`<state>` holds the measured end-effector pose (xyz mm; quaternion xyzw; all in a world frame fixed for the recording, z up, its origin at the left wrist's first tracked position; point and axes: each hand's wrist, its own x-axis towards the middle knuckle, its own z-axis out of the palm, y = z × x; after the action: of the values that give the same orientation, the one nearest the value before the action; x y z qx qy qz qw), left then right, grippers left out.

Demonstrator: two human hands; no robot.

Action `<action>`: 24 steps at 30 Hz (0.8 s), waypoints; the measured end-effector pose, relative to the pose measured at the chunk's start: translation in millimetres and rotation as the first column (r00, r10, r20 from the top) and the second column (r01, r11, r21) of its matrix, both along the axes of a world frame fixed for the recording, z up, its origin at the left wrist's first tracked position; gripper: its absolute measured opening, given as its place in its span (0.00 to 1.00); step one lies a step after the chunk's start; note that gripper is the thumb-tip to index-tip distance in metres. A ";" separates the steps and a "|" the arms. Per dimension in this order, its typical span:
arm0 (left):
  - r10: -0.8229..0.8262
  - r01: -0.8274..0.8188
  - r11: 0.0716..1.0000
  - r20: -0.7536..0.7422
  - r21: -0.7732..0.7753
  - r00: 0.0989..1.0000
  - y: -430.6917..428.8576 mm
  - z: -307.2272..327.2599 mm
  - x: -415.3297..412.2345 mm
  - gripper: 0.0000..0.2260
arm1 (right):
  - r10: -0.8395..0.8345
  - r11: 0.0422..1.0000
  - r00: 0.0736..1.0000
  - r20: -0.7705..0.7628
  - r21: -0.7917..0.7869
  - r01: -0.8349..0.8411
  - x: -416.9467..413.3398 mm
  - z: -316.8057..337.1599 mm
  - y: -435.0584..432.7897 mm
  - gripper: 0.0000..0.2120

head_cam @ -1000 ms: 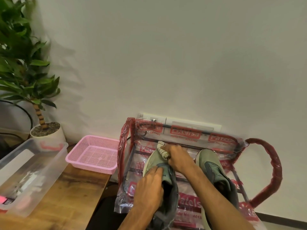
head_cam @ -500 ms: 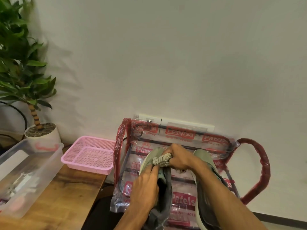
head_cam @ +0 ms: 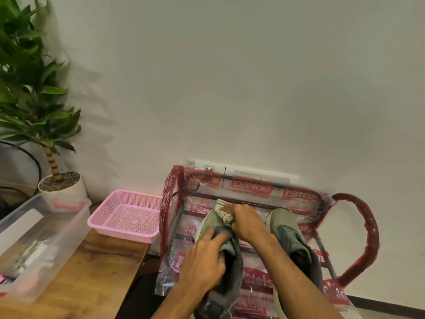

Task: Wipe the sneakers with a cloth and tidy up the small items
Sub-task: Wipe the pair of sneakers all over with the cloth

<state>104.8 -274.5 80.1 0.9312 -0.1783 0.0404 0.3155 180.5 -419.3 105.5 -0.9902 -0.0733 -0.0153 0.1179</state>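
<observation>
Gripping the bunched cloth (head_cam: 224, 214) on the toe, the right hand (head_cam: 248, 224) works the far end of the left-side sneaker (head_cam: 209, 225), which runs lengthwise from the rack's (head_cam: 249, 187) front edge to its back rail, while the left hand (head_cam: 204, 261) clutches its tongue.

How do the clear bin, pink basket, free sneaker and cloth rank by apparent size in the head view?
1. clear bin, nearest the camera and cropped.
2-3. pink basket and free sneaker look alike; an arm hides part of the sneaker.
4. cloth, partly bunched in the right hand.
</observation>
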 end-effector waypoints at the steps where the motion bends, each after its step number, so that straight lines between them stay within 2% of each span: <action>1: -0.024 0.024 1.000 -0.004 0.000 1.000 2.0 1.9 -1.0 0.21 | 0.004 1.000 1.000 -0.006 -0.004 -0.004 -0.4 1.0 -0.4 0.25; 7: -0.116 0.115 0.992 -0.014 -0.045 0.993 11.2 13.2 -2.4 0.24 | 0.009 1.000 1.000 -0.010 0.006 -0.009 -2.1 -4.4 2.5 0.22; 10: -0.164 0.163 0.986 -0.014 -0.020 0.986 13.7 13.3 1.4 0.22 | 0.030 0.999 1.000 0.003 -0.046 -0.030 -5.8 -6.5 3.8 0.22; 17: -0.232 0.240 0.952 -0.063 0.189 0.971 14.5 2.3 2.0 0.20 | 0.041 0.991 0.999 -0.025 -0.124 -0.044 6.4 12.8 -8.9 0.20; 20: -0.226 0.236 0.951 -0.068 0.199 0.972 11.7 5.2 0.9 0.19 | 0.073 0.978 0.997 0.017 -0.200 -0.068 5.1 12.7 -1.5 0.17; 24: -0.223 0.231 0.956 -0.062 0.180 0.973 10.2 2.5 0.2 0.19 | 0.181 0.963 0.983 -0.026 -0.201 -0.182 -3.5 1.7 -6.6 0.22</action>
<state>105.0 -264.3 82.7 0.9305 -0.2805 -0.0321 0.2332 177.0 -426.0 107.2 -0.9862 -0.1646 0.0066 0.0179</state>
